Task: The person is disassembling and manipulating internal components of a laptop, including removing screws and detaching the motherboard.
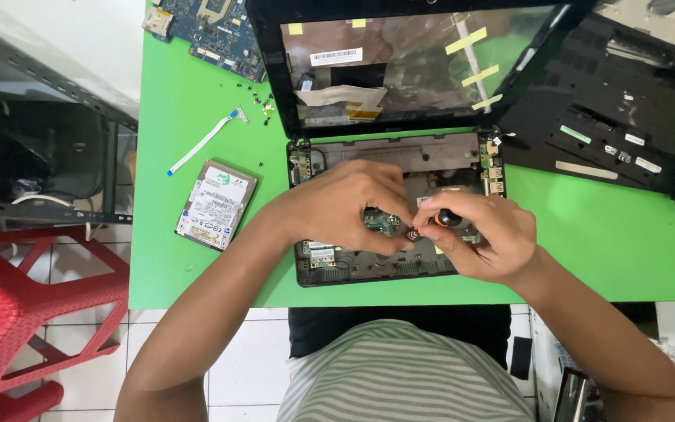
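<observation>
An opened small laptop base [447,152] lies on the green table [197,266], its bare screen lid [400,62] tilted back. My left hand [345,205] is curled over the middle of the base, fingertips pinching at a small green circuit board [383,223]. My right hand [482,234] grips a screwdriver with a black and orange handle [443,219], its tip pointing left toward the board beside my left fingers. Both hands hide much of the base's inside.
A silver hard drive [216,205] lies left of the laptop, with a white ribbon cable [201,143] and loose screws [263,104] beyond it. A blue motherboard [212,31] sits at the far left. A black laptop cover [619,117] lies right. A red stool [25,312] stands left.
</observation>
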